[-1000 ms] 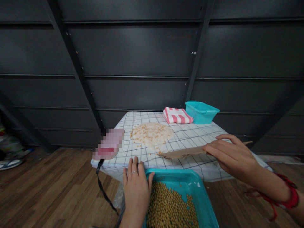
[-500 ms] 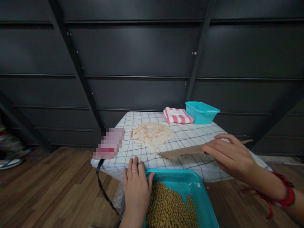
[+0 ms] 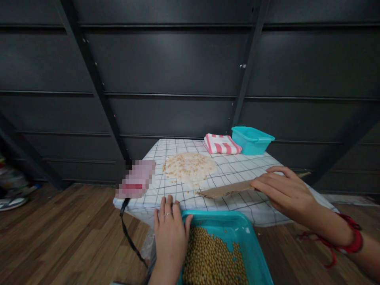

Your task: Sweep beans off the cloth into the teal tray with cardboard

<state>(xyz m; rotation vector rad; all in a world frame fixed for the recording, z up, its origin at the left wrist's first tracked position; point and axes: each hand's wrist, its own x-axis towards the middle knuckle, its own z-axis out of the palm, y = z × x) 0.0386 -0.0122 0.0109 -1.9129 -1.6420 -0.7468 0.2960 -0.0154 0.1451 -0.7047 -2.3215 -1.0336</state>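
My right hand (image 3: pixel 286 194) is closed on a strip of cardboard (image 3: pixel 222 190), whose left end comes down low over the near part of the checked cloth. My left hand (image 3: pixel 170 233) lies with fingers spread at the table's front edge, its thumb against the rim of a teal tray (image 3: pixel 216 214). Inside that tray is a heap of yellowish-green beans (image 3: pixel 210 257), with bare tray floor showing at the top right. Past the cardboard, a pale patch of white grains mixed with yellowish beans (image 3: pixel 190 166) is spread on the cloth, and a few loose beans lie around it.
A checked white cloth (image 3: pixel 237 170) covers the table. At the back stand a folded pink-and-white striped cloth (image 3: pixel 222 144) and a turquoise basket (image 3: pixel 252 141). A blurred pink object (image 3: pixel 136 180) with a black strap (image 3: pixel 130 237) sits at the left edge. Dark panels rise behind.
My right hand and wrist have shifted very slightly left. The cardboard's left end and my left hand look almost the same as before.
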